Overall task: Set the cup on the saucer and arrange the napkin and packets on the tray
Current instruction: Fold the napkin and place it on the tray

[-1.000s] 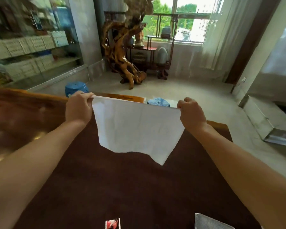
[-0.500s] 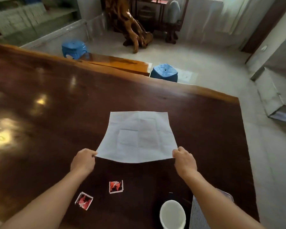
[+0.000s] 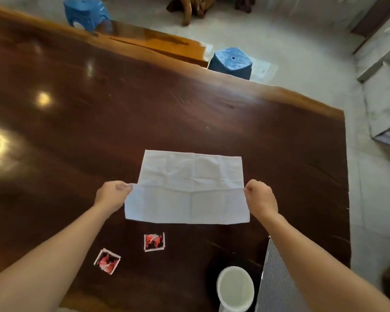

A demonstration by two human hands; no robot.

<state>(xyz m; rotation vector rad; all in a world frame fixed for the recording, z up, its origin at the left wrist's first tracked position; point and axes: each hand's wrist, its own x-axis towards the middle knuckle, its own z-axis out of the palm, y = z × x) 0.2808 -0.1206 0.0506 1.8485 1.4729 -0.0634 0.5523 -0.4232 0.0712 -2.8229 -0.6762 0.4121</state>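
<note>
A white napkin (image 3: 189, 188) lies on the dark wooden table (image 3: 144, 113), folded over toward me along a crease at mid-height. My left hand (image 3: 112, 194) pinches its left edge and my right hand (image 3: 260, 195) pinches its right edge at that crease. Two red, black and white packets (image 3: 154, 242) (image 3: 107, 261) lie flat on the table nearer to me. A white cup (image 3: 234, 287) stands on a dark saucer (image 3: 212, 271) at the near edge. A grey ribbed tray (image 3: 277, 282) sits right of the cup, partly hidden by my right forearm.
Two blue stools (image 3: 231, 63) (image 3: 86, 11) stand on the pale floor beyond the table's far edge. The table's right edge runs close to the tray. A carved wooden root piece (image 3: 189, 7) stands farther back. A grey cabinet (image 3: 383, 102) is at the right.
The napkin went from hanging in the air to lying on the table, and its near part is now folded over. The view has tilted down, bringing the cup, tray and packets into sight.
</note>
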